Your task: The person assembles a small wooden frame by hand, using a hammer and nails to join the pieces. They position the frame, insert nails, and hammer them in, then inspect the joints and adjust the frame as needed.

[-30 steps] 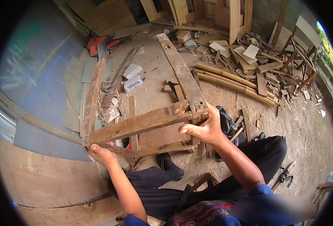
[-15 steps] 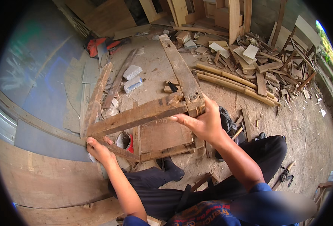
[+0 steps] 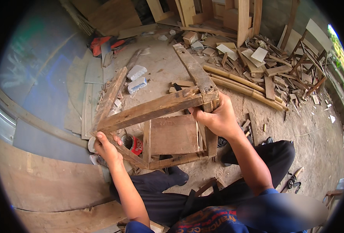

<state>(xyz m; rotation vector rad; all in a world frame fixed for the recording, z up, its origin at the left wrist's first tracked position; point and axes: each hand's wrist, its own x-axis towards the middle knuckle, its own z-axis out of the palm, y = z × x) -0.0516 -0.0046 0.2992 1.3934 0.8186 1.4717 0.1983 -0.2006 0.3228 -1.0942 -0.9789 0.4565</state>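
Between my two hands is a worn wooden frame [image 3: 152, 108], made of rough brown battens joined at the corners. My left hand [image 3: 108, 148] grips its left corner, thumb on the near face. Around the right corner joint my right hand [image 3: 217, 116] is closed, its thumb lying below the crossing batten. From those corners, two battens run away toward the far side. A brown wooden panel [image 3: 174, 134] shows through lower parts of the frame; whether it is fixed to it I cannot tell. Beneath the left side stands a red can [image 3: 136, 145], partly hidden by the battens.
Bamboo poles [image 3: 249, 87] and a heap of wood scraps [image 3: 273, 66] lie at the far right. Two whitish blocks [image 3: 137, 79] rest on the floor beyond the frame. A tool with a light handle [image 3: 296, 174] lies right of my leg. Boards [image 3: 43, 174] line the left.
Both hands have shifted slightly to the right with the wooden frame, which has tilted a little. More of the brown panel and the red can now shows beneath it.
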